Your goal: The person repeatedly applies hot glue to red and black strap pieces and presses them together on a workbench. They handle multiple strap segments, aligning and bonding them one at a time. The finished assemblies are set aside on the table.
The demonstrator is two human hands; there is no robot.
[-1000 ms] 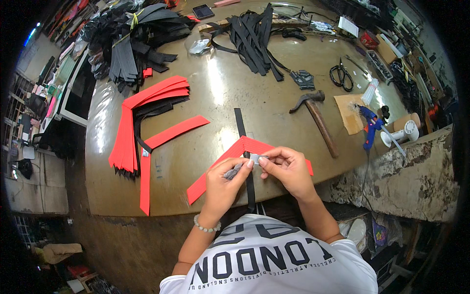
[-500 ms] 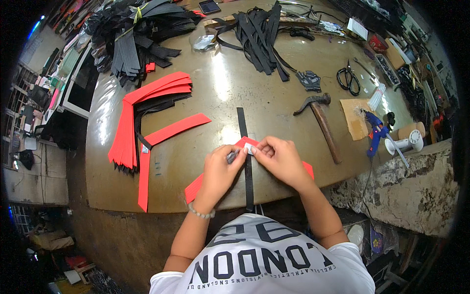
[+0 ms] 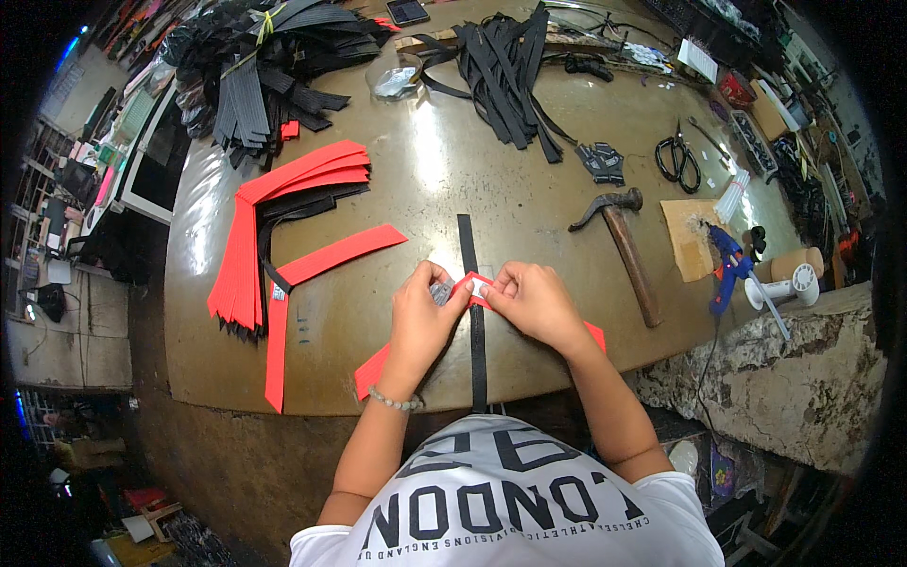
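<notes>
A bent red strip [image 3: 371, 370] lies like an upturned V under my hands, its peak over a straight black strap [image 3: 478, 359]. My left hand [image 3: 421, 317] pinches the strip's peak between thumb and fingers, and a small greyish, shiny piece [image 3: 440, 292] is tucked in the same fingers; its kind is unclear. From the other side my right hand [image 3: 537, 310] holds the peak, its thumb against a small white label [image 3: 480, 287]. Left of my hands rests a second bent red strip [image 3: 345, 251] with a black strap and label at its corner.
Stacked red strips [image 3: 246, 236] over black ones lie at left. A hammer [image 3: 628, 255], scissors [image 3: 678, 161], a blue glue gun [image 3: 726, 269] and a white spool [image 3: 794, 285] sit at right. Black strap bundles [image 3: 501, 80] lie at the back; the table's near edge curves below my hands.
Both hands stay at the strip's peak with fingers slightly shifted. More red shows around the white label. The whole view has moved a little.
</notes>
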